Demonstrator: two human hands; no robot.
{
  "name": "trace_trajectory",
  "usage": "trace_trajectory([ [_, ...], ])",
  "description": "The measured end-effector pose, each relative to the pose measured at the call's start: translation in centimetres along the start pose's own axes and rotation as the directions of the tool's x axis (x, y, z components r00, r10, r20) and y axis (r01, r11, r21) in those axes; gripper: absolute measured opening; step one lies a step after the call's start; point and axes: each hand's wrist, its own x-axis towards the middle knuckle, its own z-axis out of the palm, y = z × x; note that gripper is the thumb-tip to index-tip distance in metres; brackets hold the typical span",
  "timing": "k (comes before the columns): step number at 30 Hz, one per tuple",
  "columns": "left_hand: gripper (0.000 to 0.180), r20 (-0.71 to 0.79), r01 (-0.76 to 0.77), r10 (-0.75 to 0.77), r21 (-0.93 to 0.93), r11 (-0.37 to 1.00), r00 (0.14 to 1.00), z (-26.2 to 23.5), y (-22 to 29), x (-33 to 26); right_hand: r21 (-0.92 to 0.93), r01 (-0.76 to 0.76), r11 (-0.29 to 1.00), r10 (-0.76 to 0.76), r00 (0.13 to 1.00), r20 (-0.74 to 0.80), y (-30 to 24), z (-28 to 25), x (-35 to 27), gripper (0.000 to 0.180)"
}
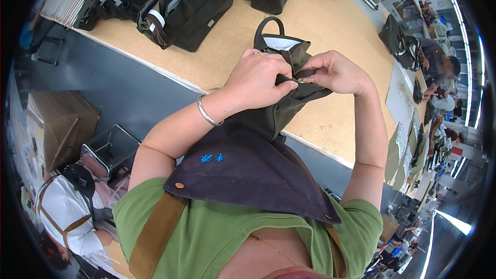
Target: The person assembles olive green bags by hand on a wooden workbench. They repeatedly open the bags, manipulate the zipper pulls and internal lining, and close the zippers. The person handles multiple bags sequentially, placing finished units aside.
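Bench [356, 57], tan, workshop. Bag [281, 116], dark, at near edge, before apron [248, 170]. Left hand [262, 79] gripping bag's mouth; right hand [338, 74] pinching zip [308, 71]. Apparent step: zip handling. Next: probably calling for steady tension along zip.

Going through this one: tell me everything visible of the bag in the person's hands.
The bag is dark olive-black, apparently sturdy woven fabric, soft and creased. A rounded handle arches at its far end, beside a pale white piece. A metal-looking toothed zipper shows parted edges between the hands. The left hand and right hand grip around this opening. The bag lies slanted across the table's near edge, its lower part reaching the dark apron.
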Motion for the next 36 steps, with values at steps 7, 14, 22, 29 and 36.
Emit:
trace_trajectory([
  [7,0.018,-0.031,0.002,-0.003,-0.028,1.000,1.000,0.2,-0.3,-0.3,0.002,0.028,1.000,-0.028,1.000,-0.006,-0.1,0.3,0.1,0.020],
  [14,0.016,-0.051,0.008,-0.011,-0.063,0.998,0.999,0.2,-0.4,-0.5,-0.076,0.006,0.997,-0.007,1.000,-0.020,-0.8,0.3,0.2,0.019],
  [22,0.017,-0.068,0.011,-0.015,-0.067,0.998,0.998,0.3,-0.7,-0.7,-0.063,0.004,0.998,-0.006,0.999,-0.038,-0.7,0.5,0.2,0.016],
  [29,0.018,-0.082,0.016,-0.021,-0.062,0.998,0.996,0.3,-0.5,-0.8,-0.055,0.028,0.998,-0.030,0.999,-0.039,-1.0,0.7,0.2,0.018],
  [36,0.018,-0.083,0.009,-0.015,-0.070,0.997,0.996,0.3,-0.5,-0.8,-0.002,0.013,1.000,-0.013,0.999,-0.042,-0.9,0.8,0.2,0.019],
])
